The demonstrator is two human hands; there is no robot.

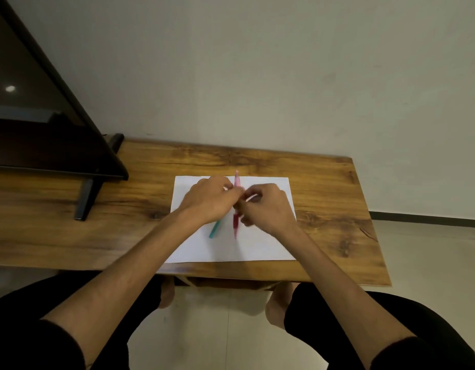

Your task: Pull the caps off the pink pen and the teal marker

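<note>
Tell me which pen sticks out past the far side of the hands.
The pink-red pen: its tip rises beyond the left hand and right hand, over the white paper. The teal pen shows only below the left hand.

wall (257, 62): plain, pale | floor (431, 249): light tiles | wooden table (324, 182) | dark screen (30, 116) (possibly a TV)

The person's forearms are bare from the elbow down to the left hand (208, 200) and the right hand (268, 206). Dark, black-looking sleeves (30, 343) are pushed up and end near the elbows, their edges soft and slightly bunched. The legs are covered in black trousers (391, 311). The feet (277, 303) are bare. No rings, watch or bracelets show on either wrist.
</note>
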